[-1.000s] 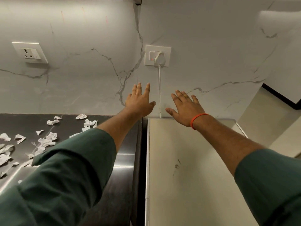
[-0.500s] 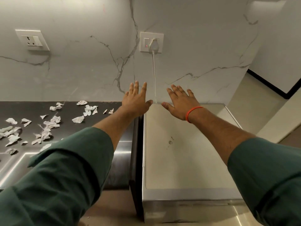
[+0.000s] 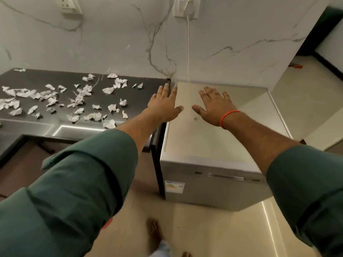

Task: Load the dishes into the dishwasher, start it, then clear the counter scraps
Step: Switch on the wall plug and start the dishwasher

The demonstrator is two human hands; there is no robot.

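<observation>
We see both arms stretched forward in rolled green sleeves [image 3: 78, 184]. Our left hand [image 3: 163, 106] is held flat, fingers straight and close together, thumb out to the side, over the seam where the dark table [image 3: 144, 97] meets the dishwasher [image 3: 209, 145]; it holds nothing, and we cannot tell whether it touches the surface. Our right hand [image 3: 213, 106] is spread the same way, fingers straight and slightly fanned, empty, above the dishwasher's pale top, with an orange band [image 3: 227, 117] round the wrist. The two thumbs point at each other, near but apart.

The dishwasher stands at about 3 o'clock of the table, just beside it, its door closed, a handle slot [image 3: 225, 177] and a label [image 3: 174, 187] on its front. A white cord [image 3: 188, 49] runs from a wall socket [image 3: 186, 7] at 12 o'clock down behind it. The paper scraps [image 3: 79, 101] lie scattered over the table at 9 to 10 o'clock of our left hand, crumpled and white. A second socket [image 3: 69, 4] sits on the marble wall above them. At 6 o'clock, bare feet [image 3: 154, 230] stand on the floor.
</observation>
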